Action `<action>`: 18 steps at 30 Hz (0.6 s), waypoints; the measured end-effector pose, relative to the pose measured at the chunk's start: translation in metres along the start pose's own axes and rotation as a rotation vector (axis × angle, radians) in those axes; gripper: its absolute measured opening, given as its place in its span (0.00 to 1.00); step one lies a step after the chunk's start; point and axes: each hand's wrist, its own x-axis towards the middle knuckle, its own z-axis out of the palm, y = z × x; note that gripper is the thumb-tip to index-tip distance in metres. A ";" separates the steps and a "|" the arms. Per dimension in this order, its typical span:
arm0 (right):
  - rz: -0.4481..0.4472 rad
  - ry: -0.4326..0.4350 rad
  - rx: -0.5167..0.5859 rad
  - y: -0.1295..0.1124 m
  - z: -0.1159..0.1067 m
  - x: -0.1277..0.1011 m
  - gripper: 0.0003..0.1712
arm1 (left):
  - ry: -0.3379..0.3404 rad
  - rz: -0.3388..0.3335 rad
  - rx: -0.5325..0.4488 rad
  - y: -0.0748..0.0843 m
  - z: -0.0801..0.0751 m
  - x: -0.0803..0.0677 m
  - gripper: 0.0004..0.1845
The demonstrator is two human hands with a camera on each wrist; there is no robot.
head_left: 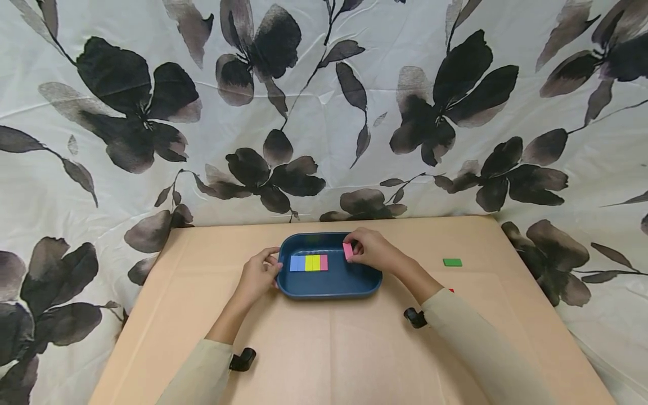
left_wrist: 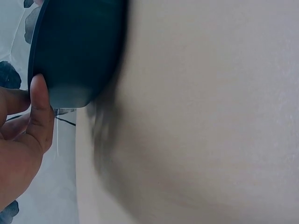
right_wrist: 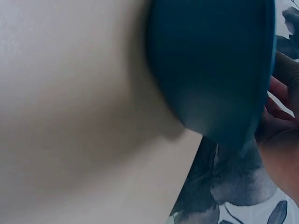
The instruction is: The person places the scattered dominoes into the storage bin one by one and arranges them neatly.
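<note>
A dark blue rectangular tray (head_left: 349, 284) lies on the table. Inside it, a row of flat coloured tiles (head_left: 309, 263) sits side by side toward the left: two blue, two yellow and a pink one at the right end. My left hand (head_left: 257, 275) grips the tray's left end, its thumb on the outer wall (left_wrist: 70, 60) in the left wrist view. Over the right part of the tray, my right hand (head_left: 377, 253) pinches another pink tile (head_left: 347, 251), held tilted upright. In the right wrist view the tray's wall (right_wrist: 210, 70) hides the fingertips and that tile.
A green tile (head_left: 452, 262) lies on the table (head_left: 329, 349) right of the tray. A bit of a red piece (head_left: 451, 290) shows beside the right sleeve, which hides the rest. Behind the table hangs a white cloth (head_left: 324, 118) with dark flowers.
</note>
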 end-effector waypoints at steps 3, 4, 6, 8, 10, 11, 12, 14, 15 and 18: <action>-0.008 -0.024 -0.019 -0.004 0.009 0.008 0.25 | -0.005 -0.002 0.005 -0.001 -0.002 0.000 0.24; 0.000 -0.033 -0.023 -0.006 0.012 0.010 0.25 | -0.005 -0.002 0.005 -0.002 -0.002 0.000 0.23; 0.021 -0.046 -0.038 -0.008 0.017 0.015 0.25 | -0.003 -0.001 0.006 -0.002 -0.002 0.000 0.23; 0.050 -0.065 -0.046 -0.012 0.022 0.017 0.25 | -0.001 -0.001 0.002 -0.002 -0.002 0.000 0.23; 0.075 -0.077 -0.054 -0.014 0.028 0.019 0.25 | -0.002 -0.002 -0.001 -0.002 -0.002 0.000 0.23; 0.084 -0.080 -0.057 -0.015 0.031 0.020 0.25 | -0.004 -0.001 -0.003 -0.003 -0.002 0.000 0.23; 0.093 -0.080 -0.058 -0.015 0.034 0.020 0.25 | -0.006 -0.003 -0.007 -0.003 -0.002 0.000 0.23; 0.105 -0.076 -0.056 -0.016 0.039 0.020 0.25 | -0.007 -0.006 -0.017 -0.003 -0.002 0.000 0.23; 0.107 -0.072 -0.056 -0.017 0.042 0.020 0.25 | -0.008 -0.007 -0.019 -0.003 -0.002 0.000 0.23; 0.116 -0.065 -0.054 -0.017 0.048 0.021 0.24 | -0.014 -0.011 -0.027 -0.003 -0.002 0.001 0.24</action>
